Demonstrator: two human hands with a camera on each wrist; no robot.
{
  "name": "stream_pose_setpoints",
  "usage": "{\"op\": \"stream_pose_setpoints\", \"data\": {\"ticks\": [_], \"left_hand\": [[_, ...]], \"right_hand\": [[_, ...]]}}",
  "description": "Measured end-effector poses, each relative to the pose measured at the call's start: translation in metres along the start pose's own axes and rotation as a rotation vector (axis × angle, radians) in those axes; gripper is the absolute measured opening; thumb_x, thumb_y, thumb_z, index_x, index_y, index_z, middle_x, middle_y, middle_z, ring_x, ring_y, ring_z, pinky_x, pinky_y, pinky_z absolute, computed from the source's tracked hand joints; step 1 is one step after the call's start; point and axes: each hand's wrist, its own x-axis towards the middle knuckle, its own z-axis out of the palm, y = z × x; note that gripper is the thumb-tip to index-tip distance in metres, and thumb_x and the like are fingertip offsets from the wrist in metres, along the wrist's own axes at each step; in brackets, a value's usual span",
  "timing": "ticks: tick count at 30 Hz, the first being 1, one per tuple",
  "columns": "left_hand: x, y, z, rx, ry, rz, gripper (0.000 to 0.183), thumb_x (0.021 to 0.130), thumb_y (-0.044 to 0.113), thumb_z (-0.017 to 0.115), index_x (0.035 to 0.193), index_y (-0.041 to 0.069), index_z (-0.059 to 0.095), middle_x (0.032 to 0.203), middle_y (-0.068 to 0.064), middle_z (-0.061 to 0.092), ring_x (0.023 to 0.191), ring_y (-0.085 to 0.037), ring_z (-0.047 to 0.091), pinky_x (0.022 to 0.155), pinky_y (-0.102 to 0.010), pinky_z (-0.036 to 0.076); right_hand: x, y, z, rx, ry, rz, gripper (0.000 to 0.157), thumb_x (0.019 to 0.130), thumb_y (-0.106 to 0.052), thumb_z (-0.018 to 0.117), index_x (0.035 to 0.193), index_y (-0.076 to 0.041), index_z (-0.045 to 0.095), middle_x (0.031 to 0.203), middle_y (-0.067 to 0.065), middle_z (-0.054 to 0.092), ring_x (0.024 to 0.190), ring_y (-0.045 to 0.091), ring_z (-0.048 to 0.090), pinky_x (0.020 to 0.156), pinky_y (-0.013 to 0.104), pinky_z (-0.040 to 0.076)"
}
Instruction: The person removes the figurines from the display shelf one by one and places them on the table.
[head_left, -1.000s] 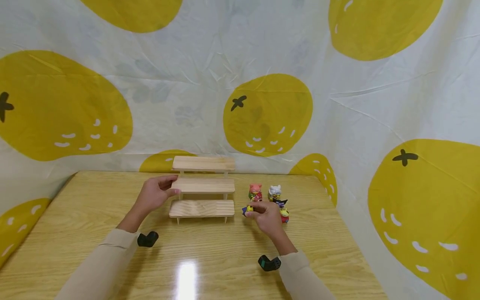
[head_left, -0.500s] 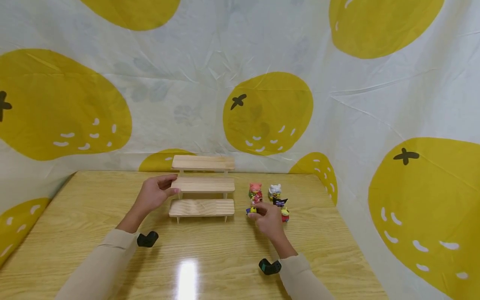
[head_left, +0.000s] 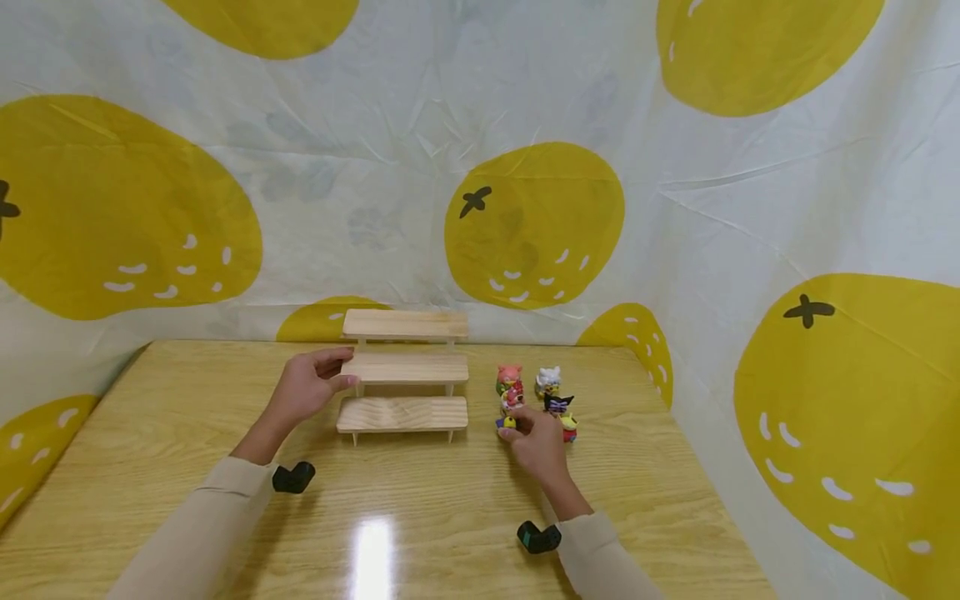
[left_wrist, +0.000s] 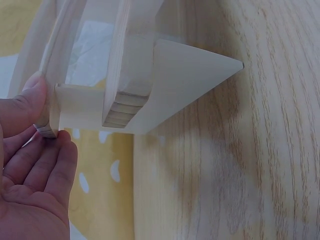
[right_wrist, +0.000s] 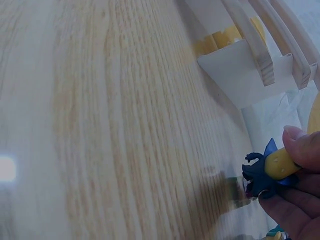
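A three-tier wooden display stand (head_left: 405,414) sits toward the back of the table. My left hand (head_left: 303,387) pinches the left end of its middle board (left_wrist: 48,112), thumb on one face and fingers on the other. To the right of the stand, my right hand (head_left: 538,442) pinches a small yellow-and-blue figurine (right_wrist: 279,165) between thumb and fingers. Just behind that hand stand a pink-headed figurine (head_left: 509,375) and a red-and-white one (head_left: 513,398). Beside them are a white-headed figurine (head_left: 548,379), a black-eared one (head_left: 557,404) and a yellow-and-red one (head_left: 570,427), partly hidden by the hand.
The wood-grain table (head_left: 420,508) reflects a bright light near its front. A white cloth with large yellow fruit (head_left: 536,225) hangs along the back and the sides. Each wrist bears a black device, such as the left camera (head_left: 294,477).
My right hand has shifted slightly right with the yellow-and-blue figurine, bringing it closer in line with the pink-headed and red-and-white ones. The left hand stays on the stand.
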Motion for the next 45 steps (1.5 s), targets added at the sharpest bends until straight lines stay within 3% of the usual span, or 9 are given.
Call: {"op": "stream_pose_setpoints", "data": {"ticks": [13, 36, 45], "left_hand": [[0.002, -0.005, 0.010, -0.055, -0.009, 0.003, 0.051, 0.099, 0.023, 0.074, 0.143, 0.002, 0.062, 0.149, -0.019, 0.061, 0.137, -0.040, 0.059, 0.111, -0.051, 0.053], [0.002, -0.001, 0.008, -0.074, -0.005, 0.010, 0.053, 0.099, 0.021, 0.074, 0.145, -0.001, 0.060, 0.150, -0.019, 0.060, 0.135, -0.041, 0.060, 0.109, -0.050, 0.054], [0.001, -0.003, 0.007, -0.071, 0.002, 0.020, 0.052, 0.099, 0.020, 0.074, 0.144, -0.001, 0.061, 0.150, -0.018, 0.059, 0.135, -0.040, 0.061, 0.109, -0.050, 0.055]], "right_hand": [[-0.007, 0.010, 0.002, -0.029, 0.013, 0.074, 0.022, 0.089, -0.007, 0.081, 0.110, 0.000, 0.078, 0.108, 0.014, 0.079, 0.104, 0.027, 0.074, 0.088, 0.047, 0.064], [-0.008, 0.014, 0.001, -0.011, -0.006, 0.044, 0.033, 0.089, -0.005, 0.080, 0.121, 0.003, 0.074, 0.123, 0.022, 0.075, 0.119, 0.037, 0.071, 0.100, 0.053, 0.061], [-0.012, 0.012, -0.002, -0.052, 0.030, 0.013, 0.031, 0.088, -0.006, 0.081, 0.118, -0.003, 0.077, 0.119, 0.017, 0.078, 0.115, 0.035, 0.073, 0.095, 0.053, 0.063]]}}
